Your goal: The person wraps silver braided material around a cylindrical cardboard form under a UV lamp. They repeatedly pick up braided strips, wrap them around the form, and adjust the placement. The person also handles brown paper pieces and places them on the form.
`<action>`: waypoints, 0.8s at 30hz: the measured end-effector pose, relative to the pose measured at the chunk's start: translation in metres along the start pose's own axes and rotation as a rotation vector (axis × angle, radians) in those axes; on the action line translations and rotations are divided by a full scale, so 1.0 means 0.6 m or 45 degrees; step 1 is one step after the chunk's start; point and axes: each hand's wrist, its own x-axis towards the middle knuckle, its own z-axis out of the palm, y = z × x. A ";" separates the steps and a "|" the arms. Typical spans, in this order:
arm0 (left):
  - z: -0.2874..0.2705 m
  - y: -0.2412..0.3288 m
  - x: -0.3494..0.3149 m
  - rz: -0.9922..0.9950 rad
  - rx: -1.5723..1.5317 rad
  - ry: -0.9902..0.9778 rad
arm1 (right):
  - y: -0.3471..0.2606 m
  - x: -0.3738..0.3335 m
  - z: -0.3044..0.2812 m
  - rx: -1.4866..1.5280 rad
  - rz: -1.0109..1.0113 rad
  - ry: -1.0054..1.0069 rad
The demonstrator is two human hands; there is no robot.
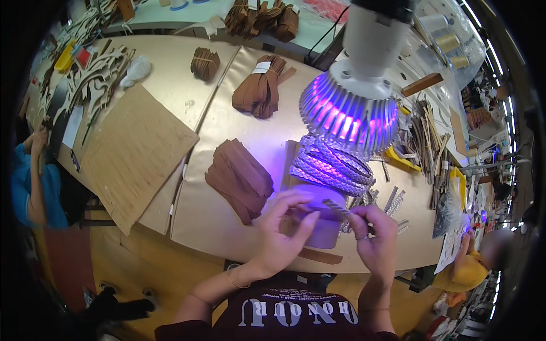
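Apparently partway: right hand [375,234] pinches braid [336,207] nearside of lamp [348,116], left hand [280,230] unclenched, cut pieces [393,202] near-right, coil [330,169] remaining

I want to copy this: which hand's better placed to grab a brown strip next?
Probably the left hand: it looks empty and is beside the brown strips. The right hand is farther away and pinches a braid.
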 end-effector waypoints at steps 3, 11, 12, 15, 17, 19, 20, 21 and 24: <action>-0.031 -0.030 -0.020 0.154 0.371 0.049 | 0.007 0.026 -0.008 -0.005 0.044 -0.113; -0.024 -0.050 -0.068 0.301 0.660 -0.192 | -0.009 0.053 0.014 -0.280 -0.127 -0.338; -0.023 -0.050 -0.068 0.331 0.647 -0.173 | -0.010 0.056 0.018 -0.272 -0.106 -0.336; -0.023 -0.049 -0.062 0.322 0.623 -0.176 | -0.014 0.061 0.029 -0.248 -0.097 -0.323; -0.023 -0.048 -0.059 0.314 0.603 -0.178 | -0.016 0.063 0.033 -0.254 -0.075 -0.325; -0.023 -0.049 -0.059 0.318 0.598 -0.175 | -0.018 0.063 0.033 -0.301 -0.083 -0.329; -0.023 -0.049 -0.059 0.313 0.591 -0.179 | -0.019 0.062 0.032 -0.347 -0.092 -0.321; -0.023 -0.049 -0.059 0.318 0.590 -0.177 | -0.020 0.062 0.032 -0.336 -0.074 -0.333; -0.023 -0.051 -0.058 0.317 0.584 -0.182 | -0.021 0.062 0.033 -0.349 -0.055 -0.336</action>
